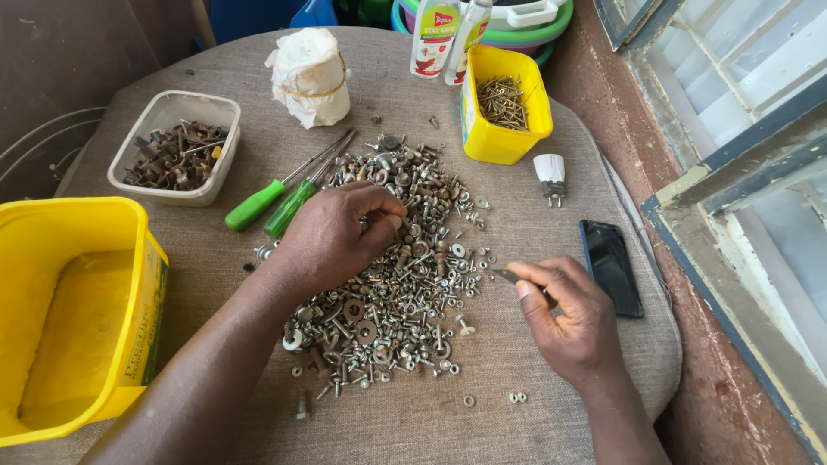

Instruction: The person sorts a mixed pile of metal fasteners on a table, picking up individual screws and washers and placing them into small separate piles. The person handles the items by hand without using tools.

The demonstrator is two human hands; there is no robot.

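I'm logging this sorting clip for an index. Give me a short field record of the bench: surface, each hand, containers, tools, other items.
surface: grey-brown cloth-covered table
left hand: fingers in the heap of mixed metal screws, nuts and washers
right hand: pinches a small dark screw
containers: big yellow plastic tub; small yellow tub of screws; clear tray of rusty parts
tools: two green-handled screwdrivers
other: black phone; white plug adapter

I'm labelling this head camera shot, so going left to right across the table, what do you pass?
Large yellow tub → clear tub of rusty parts → green screwdrivers → left hand → right hand → black phone.
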